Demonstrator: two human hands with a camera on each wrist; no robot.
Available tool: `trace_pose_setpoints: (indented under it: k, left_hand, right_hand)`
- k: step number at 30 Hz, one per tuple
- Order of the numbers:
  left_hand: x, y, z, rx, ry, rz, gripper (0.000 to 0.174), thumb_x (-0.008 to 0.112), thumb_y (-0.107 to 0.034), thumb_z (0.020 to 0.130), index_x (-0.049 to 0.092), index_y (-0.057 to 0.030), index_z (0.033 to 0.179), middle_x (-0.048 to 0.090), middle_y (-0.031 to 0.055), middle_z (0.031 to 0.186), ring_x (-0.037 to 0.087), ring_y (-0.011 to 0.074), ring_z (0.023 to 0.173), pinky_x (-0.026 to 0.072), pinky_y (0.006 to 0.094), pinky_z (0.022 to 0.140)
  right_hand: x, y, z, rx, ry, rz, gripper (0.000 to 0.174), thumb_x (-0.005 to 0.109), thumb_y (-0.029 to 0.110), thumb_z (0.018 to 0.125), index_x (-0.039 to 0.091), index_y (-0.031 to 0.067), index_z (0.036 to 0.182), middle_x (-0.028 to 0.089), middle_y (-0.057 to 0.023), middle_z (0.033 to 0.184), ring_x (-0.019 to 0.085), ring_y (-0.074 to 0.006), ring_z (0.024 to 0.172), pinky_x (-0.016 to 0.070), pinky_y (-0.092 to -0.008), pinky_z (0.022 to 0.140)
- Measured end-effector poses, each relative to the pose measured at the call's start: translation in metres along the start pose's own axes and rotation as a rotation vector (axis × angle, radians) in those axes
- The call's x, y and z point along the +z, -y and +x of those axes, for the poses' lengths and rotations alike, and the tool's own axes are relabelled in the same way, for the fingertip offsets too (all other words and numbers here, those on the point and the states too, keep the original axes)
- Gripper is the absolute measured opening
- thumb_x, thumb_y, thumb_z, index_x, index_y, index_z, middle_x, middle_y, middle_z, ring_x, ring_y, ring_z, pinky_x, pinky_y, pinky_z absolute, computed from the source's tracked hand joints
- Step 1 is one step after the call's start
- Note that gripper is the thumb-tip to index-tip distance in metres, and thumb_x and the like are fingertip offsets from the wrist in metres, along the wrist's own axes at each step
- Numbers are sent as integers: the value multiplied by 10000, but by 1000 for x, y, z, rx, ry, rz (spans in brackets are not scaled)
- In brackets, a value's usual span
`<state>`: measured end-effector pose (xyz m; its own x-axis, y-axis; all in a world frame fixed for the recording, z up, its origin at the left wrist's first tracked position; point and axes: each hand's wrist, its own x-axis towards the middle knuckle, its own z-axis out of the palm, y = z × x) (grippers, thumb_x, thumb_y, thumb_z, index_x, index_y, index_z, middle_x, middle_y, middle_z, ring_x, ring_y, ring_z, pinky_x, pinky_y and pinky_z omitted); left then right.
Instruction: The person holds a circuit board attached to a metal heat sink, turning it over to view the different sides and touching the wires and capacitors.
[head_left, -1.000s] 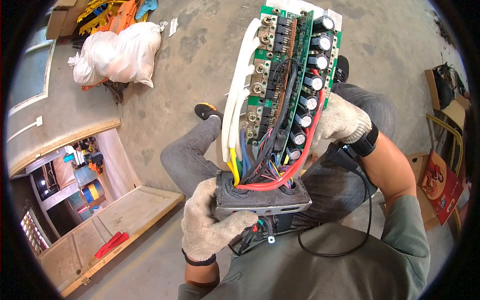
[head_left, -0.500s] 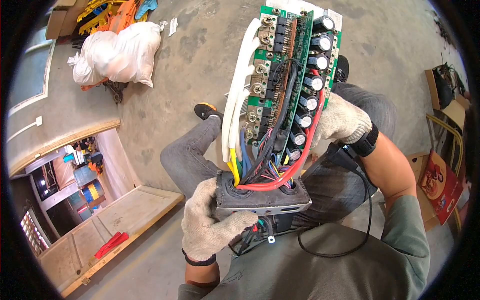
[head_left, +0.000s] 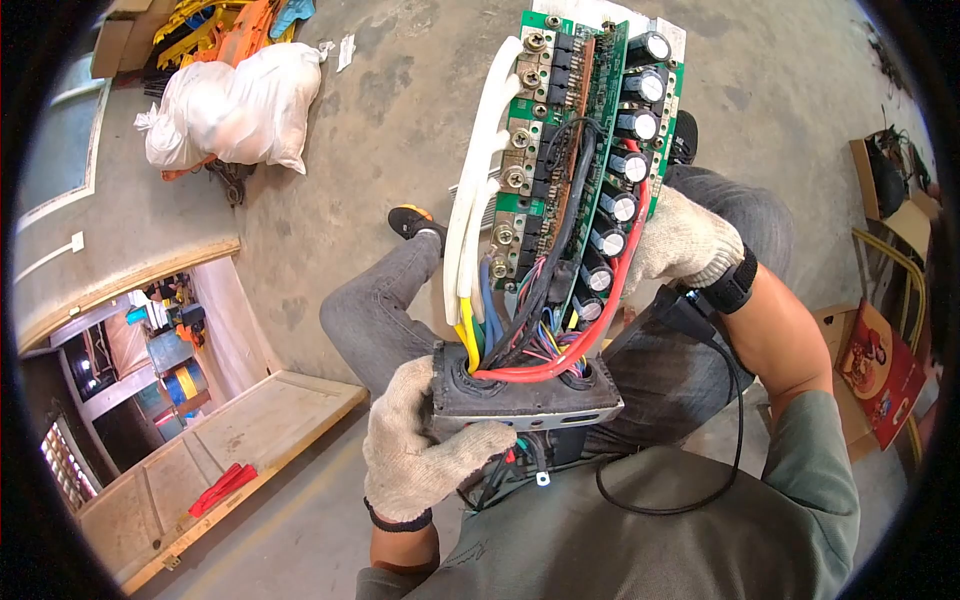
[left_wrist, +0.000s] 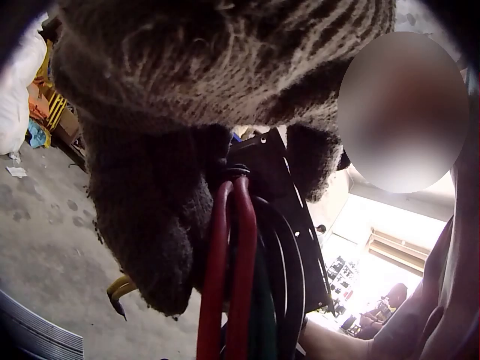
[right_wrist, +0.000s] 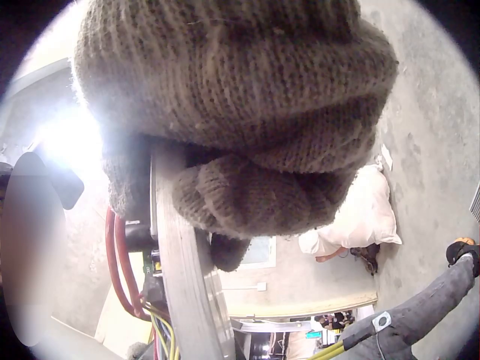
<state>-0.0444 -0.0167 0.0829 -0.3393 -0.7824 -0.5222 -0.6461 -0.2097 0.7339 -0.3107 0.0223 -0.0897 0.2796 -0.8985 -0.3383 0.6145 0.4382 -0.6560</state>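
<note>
A green circuit board (head_left: 525, 222) with a row of cylindrical capacitors (head_left: 637, 124) stands over the person's lap. White-sleeved cables (head_left: 468, 220) run down its left side, and a thick red cable (head_left: 630, 250) down its right. These and thinner wires pass into a black end plate (head_left: 510, 400) at the near end. Gloved, the left hand (head_left: 412, 450) grips this plate by its left end, thumb along the near side. The gloved right hand (head_left: 685, 240) holds the board's right edge; in the right wrist view its fingers curl round a pale metal plate (right_wrist: 187, 277). Red cables (left_wrist: 241, 247) emerge below the left hand.
A black cord (head_left: 740, 420) loops from the right wrist across the lap. White sacks (head_left: 240, 110) lie on the concrete floor at far left. A wooden ledge (head_left: 200, 450) with a red cloth-like item (head_left: 225, 488) is at left, and an open cardboard box (head_left: 905, 215) at right.
</note>
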Motion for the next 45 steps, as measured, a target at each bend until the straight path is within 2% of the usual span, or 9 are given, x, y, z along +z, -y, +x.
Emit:
trace_pose_setpoints:
  k: [8,11,13,23,28,35,37,40,45]
  left_hand:
    - [-2,4,0,28,10,32,637,927,-240,605,614,31,1088,697,91,956,647,145,878,527,303,796]
    - [-1,1,1,24,9,46,632,926,-231,605,616,32,1088,697,92,960,646,146,882,527,304,798]
    - [-1,-1,0,29,8,62,630,925,-227,605,616,32,1089,697,93,961,646,145,883,527,304,798]
    - [-4,5,0,43,22,61,648,924,-238,618,601,36,1110,697,104,968,648,144,883,531,304,797]
    - [-2,1,0,38,20,57,657,922,-240,622,594,35,1120,698,104,974,647,145,889,528,307,809]
    - [-2,1,0,46,24,80,666,925,-253,616,596,37,1117,701,100,974,645,145,906,517,313,839]
    - [-3,1,1,48,21,81,664,925,-252,617,597,37,1116,700,100,973,643,145,906,517,313,838]
    - [-3,1,0,24,24,58,665,925,-262,615,600,37,1113,694,99,980,640,147,904,515,310,833]
    - [-4,1,0,31,19,62,664,923,-264,620,599,41,1112,683,103,994,635,147,908,513,307,832]
  right_hand:
    - [4,3,0,-21,3,-6,856,949,216,533,547,28,1265,634,-46,1180,575,-172,1046,489,-352,923]
    - [2,2,2,-51,12,-78,826,936,197,549,552,32,1262,628,-40,1186,563,-170,1049,474,-347,939]
    - [2,7,1,67,-21,-289,797,921,187,565,559,37,1259,619,-40,1197,551,-171,1054,460,-341,954]
    - [8,12,1,36,8,-211,769,909,207,580,571,56,1255,610,-57,1212,547,-209,1071,444,-355,976]
    - [5,12,1,14,3,-420,758,908,208,575,582,69,1246,618,-60,1201,558,-225,1064,451,-363,971]
    - [2,5,1,-17,-7,-266,768,922,175,537,593,46,1219,626,-52,1190,555,-193,1056,467,-354,946]
    - [7,11,0,109,-20,-140,774,927,151,522,593,38,1211,631,-43,1179,555,-175,1044,476,-346,929]
    - [8,14,-2,105,-1,-87,792,928,144,512,587,40,1220,635,-42,1169,558,-176,1042,476,-348,928]
    - [7,11,0,72,-35,-214,780,926,139,508,597,39,1208,639,-46,1168,560,-175,1051,473,-349,934]
